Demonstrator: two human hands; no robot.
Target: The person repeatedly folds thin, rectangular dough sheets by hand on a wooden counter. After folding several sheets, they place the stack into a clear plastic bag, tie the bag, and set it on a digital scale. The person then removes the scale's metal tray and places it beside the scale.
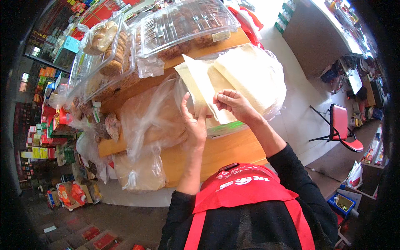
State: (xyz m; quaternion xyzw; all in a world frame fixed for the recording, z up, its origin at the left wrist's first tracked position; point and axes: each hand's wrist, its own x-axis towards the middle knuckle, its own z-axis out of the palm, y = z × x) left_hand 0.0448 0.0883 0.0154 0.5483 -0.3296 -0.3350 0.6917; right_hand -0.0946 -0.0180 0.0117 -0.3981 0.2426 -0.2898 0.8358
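Pale, thin, flexible sheets (250, 73) lie folded and stacked in a clear plastic bag (279, 75) on the wooden counter (218, 153). My left hand (195, 120) is at the near left edge of the sheets, palm up with fingers spread; its fingertips are partly at the sheet's edge. My right hand (232, 104) hovers over or touches the near part of the same sheets, its fingers curled with thumb and forefinger together. Whether a sheet's edge is pinched there cannot be told. A green patch shows under the near edge of the stack.
Left of the sheets lies a large clear plastic bag (150, 115) of light brown sheets. Beyond stand clear plastic boxes of brown baked goods (187, 25) and round pastries (115, 56). A red folding chair (339, 122) stands on the floor to the right.
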